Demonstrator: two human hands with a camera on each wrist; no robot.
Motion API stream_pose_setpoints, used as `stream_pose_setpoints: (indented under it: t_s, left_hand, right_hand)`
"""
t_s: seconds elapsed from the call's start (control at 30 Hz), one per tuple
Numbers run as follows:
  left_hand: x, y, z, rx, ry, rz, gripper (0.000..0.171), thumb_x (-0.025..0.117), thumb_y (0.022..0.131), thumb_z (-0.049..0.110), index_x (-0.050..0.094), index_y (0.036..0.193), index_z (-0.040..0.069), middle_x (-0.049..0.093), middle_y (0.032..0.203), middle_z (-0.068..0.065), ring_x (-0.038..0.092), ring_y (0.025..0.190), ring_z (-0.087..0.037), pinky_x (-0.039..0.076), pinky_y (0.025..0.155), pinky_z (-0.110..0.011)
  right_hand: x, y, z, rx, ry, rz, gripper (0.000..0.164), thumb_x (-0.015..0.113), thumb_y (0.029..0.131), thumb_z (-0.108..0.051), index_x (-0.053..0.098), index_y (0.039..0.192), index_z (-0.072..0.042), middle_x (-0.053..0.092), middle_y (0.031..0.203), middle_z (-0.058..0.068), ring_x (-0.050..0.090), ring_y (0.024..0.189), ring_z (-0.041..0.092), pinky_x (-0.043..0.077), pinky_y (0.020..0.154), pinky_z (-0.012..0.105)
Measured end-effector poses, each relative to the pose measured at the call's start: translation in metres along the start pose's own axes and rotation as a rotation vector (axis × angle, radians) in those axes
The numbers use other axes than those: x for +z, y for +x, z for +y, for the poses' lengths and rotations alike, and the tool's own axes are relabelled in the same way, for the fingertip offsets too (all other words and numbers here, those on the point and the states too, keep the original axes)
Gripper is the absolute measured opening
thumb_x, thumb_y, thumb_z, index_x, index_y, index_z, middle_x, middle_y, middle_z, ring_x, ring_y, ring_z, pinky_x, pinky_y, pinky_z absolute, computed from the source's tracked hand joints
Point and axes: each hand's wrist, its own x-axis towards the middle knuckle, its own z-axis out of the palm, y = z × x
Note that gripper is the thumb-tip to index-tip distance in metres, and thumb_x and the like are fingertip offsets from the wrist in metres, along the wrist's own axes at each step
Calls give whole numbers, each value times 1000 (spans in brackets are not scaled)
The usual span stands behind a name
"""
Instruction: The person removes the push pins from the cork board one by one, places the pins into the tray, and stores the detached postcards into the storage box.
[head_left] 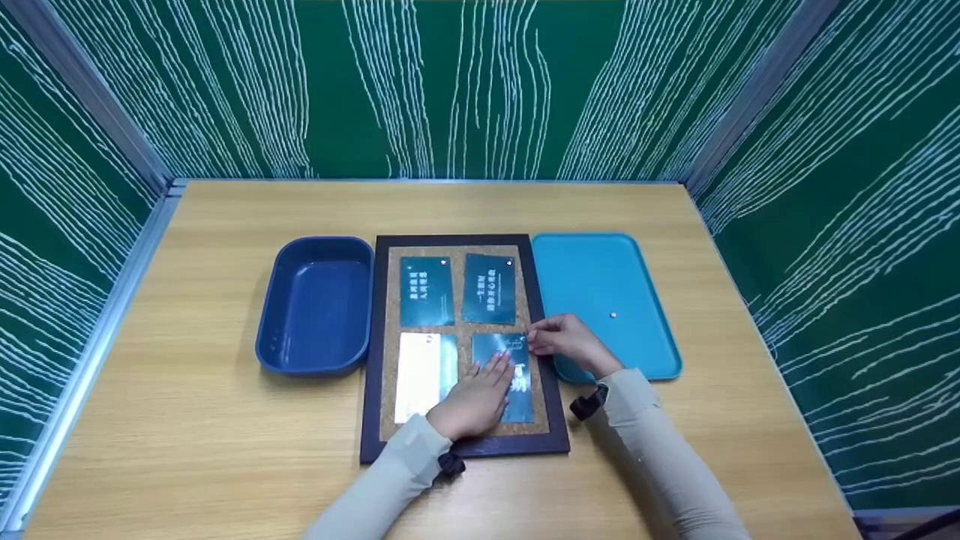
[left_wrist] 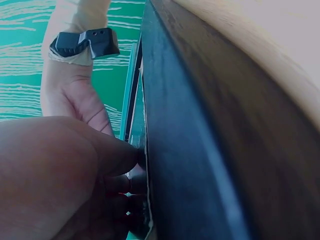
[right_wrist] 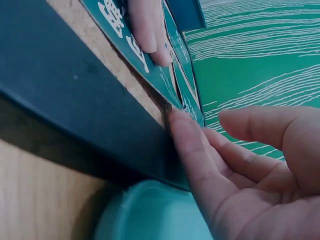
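A cork board with a dark frame (head_left: pixel 370 390) lies on the table with a two-by-two layout of cards. My left hand (head_left: pixel 472 401) rests with extended fingers on the lower right green card (head_left: pixel 519 409), which bears white writing. At that card's upper right corner is my right hand (head_left: pixel 574 341). In the right wrist view, its index fingertip (right_wrist: pixel 182 122) touches the corner and the thumb stands apart. Small pale pins sit at the top right corners of the upper left card (head_left: pixel 426 292) and upper right card (head_left: pixel 487 292). Glare whitens the lower left card (head_left: pixel 417 379).
A deep blue bin (head_left: pixel 315 307) stands against the board's left side. To the right lies a turquoise tray (head_left: pixel 592 274) with one small pin (head_left: pixel 613 315) on it, partly under the right hand. Green walls with white lines enclose the wooden table (head_left: pixel 187 420).
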Motion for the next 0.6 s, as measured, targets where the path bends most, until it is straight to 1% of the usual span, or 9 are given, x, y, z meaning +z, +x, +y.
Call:
stream_pose_setpoints:
  t_s: [0.13,0.3,0.47,0.6]
  left_hand:
    - [0,0,0,-1,4,-5,55,38,104,27,24,152,5,14,162,-10,14,149,-23,22,120,-45]
    - [0,0,0,1,-2,-2,55,38,103,27,24,152,5,14,162,-11,14,149,-23,21,120,-45]
    - [1,0,-1,3,5,6,56,38,103,28,24,152,5,14,161,-11,14,149,-23,22,120,-45]
    - [1,0,-1,5,-11,13,56,39,103,28,24,152,5,15,161,-11,14,149,-24,22,120,-46]
  right_hand:
    - [1,0,2,9,-27,11,29,57,95,-10,63,116,9,71,97,14,69,79,12,59,78,29]
    - [4,-3,2,19,-50,30,29,61,93,-12,65,114,8,71,97,16,70,77,13,59,77,30]
    - [6,-5,2,45,-74,20,28,62,92,-11,65,114,7,70,101,17,70,77,14,59,77,31]
    - [7,-5,3,49,-83,15,26,65,90,-10,66,109,7,71,99,17,71,77,15,60,75,32]
